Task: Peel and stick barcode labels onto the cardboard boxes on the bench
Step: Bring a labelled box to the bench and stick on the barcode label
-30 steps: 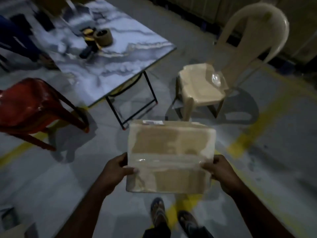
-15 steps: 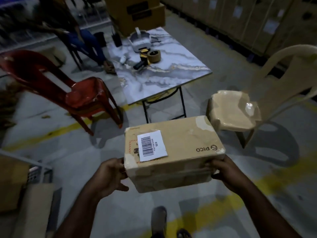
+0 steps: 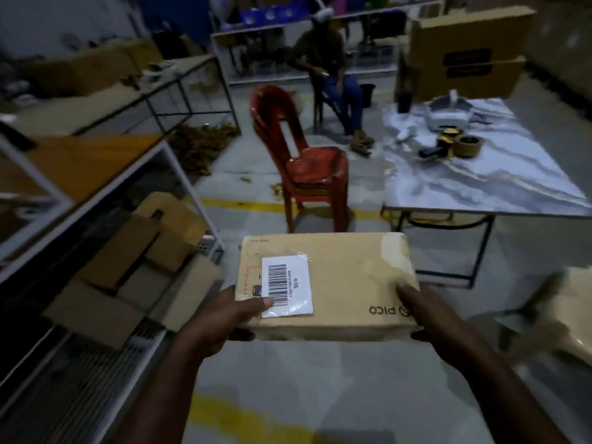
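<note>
1. Since half a second ago the view has swung left. The red chair [image 3: 307,168] now stands straight beyond the box [image 3: 346,283], and the desk [image 3: 480,187] has slid off to the right.
2. A metal rack [image 3: 179,187] with a wooden top now fills the left side. Flattened cardboard [image 3: 128,267] is heaped under it.
3. The box is carried in the air over the floor [image 3: 320,379], its top face now tipped more squarely up than before.
4. The left hand [image 3: 224,318] grips the near left corner. Its thumb has moved up onto the label [image 3: 286,285], at the lower corner, with the fingers curled beneath.
5. The right hand [image 3: 426,312] clasps the near right corner, thumb on top, fingers under.
6. The box is flat, oblong brown cardboard, scuffed pale where tape has torn at the far right corner.
7. The label is a glossy white rectangle with a black barcode, under a clear film that crinkles at its top edge.
8. The desk top is marbled white and grey on thin black legs. A brown tape roll [image 3: 469,145] sits on it.
9. The chair is shiny moulded plastic. A person [image 3: 333,75] sits behind it.
</note>
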The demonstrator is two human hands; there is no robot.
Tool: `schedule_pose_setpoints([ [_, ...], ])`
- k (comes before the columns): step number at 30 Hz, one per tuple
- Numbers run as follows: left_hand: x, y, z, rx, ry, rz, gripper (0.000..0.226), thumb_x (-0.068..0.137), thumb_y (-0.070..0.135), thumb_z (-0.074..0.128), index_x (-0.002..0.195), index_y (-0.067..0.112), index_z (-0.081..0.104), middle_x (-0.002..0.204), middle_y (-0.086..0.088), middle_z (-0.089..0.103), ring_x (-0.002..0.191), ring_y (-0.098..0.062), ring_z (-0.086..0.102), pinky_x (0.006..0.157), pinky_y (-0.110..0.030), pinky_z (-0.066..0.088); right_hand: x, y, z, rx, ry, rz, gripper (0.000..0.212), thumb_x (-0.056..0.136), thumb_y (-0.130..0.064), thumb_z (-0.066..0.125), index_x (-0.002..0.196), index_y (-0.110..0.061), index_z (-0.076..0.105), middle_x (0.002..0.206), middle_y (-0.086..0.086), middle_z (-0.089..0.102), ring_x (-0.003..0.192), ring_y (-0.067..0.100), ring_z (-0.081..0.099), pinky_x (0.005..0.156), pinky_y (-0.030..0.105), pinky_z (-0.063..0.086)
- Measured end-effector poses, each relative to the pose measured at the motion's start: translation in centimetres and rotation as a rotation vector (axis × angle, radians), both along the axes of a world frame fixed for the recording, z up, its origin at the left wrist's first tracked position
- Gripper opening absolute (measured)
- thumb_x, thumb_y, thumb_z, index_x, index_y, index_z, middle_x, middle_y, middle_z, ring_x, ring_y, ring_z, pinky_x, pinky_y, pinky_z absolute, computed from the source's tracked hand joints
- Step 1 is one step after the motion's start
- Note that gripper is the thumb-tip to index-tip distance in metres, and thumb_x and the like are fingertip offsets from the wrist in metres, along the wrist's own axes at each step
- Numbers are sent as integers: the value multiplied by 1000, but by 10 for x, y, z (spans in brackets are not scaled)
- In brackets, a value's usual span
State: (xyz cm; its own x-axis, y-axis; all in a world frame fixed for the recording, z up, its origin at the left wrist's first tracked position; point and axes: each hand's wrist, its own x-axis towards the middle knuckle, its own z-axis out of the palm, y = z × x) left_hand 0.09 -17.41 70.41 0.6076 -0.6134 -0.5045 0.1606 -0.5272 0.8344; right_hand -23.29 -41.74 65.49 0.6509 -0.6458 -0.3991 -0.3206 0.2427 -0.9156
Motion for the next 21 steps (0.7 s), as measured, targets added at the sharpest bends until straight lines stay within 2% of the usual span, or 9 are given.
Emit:
schedule_pose_setpoints([
  [2, 4, 35, 4, -41, -25, 112, 67, 56, 47, 79, 118, 29, 63, 107, 5, 76, 103, -25, 69, 83, -46, 57, 33, 22, 5, -99, -18, 50, 35, 87, -60, 60, 103, -29, 66, 99, 2, 74, 97, 27, 68, 88, 53, 55],
  [3, 7, 53, 7, -59, -40, 170, 62, 60, 44, 78, 118, 30, 63, 106, 5, 76, 102, -24, 69, 82, -45, 57, 49, 34, 7, -162, -28, 80, 34, 89, -60, 59, 104, -30, 67, 100, 2, 75, 95, 27, 70, 86, 55, 56],
  [6, 17, 111, 12, -92, -69, 302, 54, 65, 40, 76, 115, 26, 64, 104, 3, 77, 97, -24, 70, 82, -46, 57, 94, 76, 12, -387, -19, 197, 61, 86, -69, 52, 131, -27, 53, 114, 0, 70, 96, 21, 68, 84, 48, 56],
  [9, 25, 173, 16, -134, -102, 436, 48, 63, 37, 77, 108, 25, 64, 93, 5, 78, 84, -20, 70, 75, -41, 55, 135, 128, 24, -582, -20, 299, 57, 97, -44, 52, 145, -19, 35, 115, -3, 59, 94, 18, 59, 75, 33, 45],
  [12, 29, 239, 22, -185, -102, 530, 51, 67, 30, 80, 114, 21, 62, 86, 2, 75, 63, -12, 63, 59, -29, 47, 172, 187, 29, -733, -60, 426, 61, 98, -32, 54, 148, -11, 27, 126, 8, 59, 98, 21, 59, 73, 32, 43],
  [14, 31, 285, 26, -218, -117, 596, 41, 77, 20, 79, 115, 20, 62, 95, -2, 77, 66, -13, 64, 57, -24, 43, 194, 228, 33, -787, -75, 484, 74, 95, -37, 57, 152, -10, 19, 136, 10, 53, 111, 25, 57, 79, 34, 45],
  [16, 32, 340, 32, -232, -152, 672, 43, 79, 23, 78, 119, 25, 60, 106, -3, 77, 78, -18, 70, 63, -29, 50, 218, 279, 42, -799, -98, 587, 90, 88, -51, 60, 153, -12, 12, 140, 7, 47, 117, 22, 52, 83, 35, 46],
  [19, 35, 392, 46, -233, -223, 733, 41, 81, 20, 77, 117, 28, 59, 103, 2, 77, 86, -20, 75, 77, -45, 57, 247, 326, 53, -834, -148, 657, 111, 72, -77, 53, 154, -22, 5, 147, 8, 43, 128, 28, 48, 94, 46, 51],
  [21, 38, 434, 58, -224, -295, 791, 35, 81, 18, 78, 110, 27, 60, 95, 9, 78, 80, -11, 75, 74, -43, 58, 272, 367, 58, -863, -207, 722, 110, 72, -81, 52, 154, -27, 4, 152, 7, 39, 134, 29, 45, 97, 50, 50],
])
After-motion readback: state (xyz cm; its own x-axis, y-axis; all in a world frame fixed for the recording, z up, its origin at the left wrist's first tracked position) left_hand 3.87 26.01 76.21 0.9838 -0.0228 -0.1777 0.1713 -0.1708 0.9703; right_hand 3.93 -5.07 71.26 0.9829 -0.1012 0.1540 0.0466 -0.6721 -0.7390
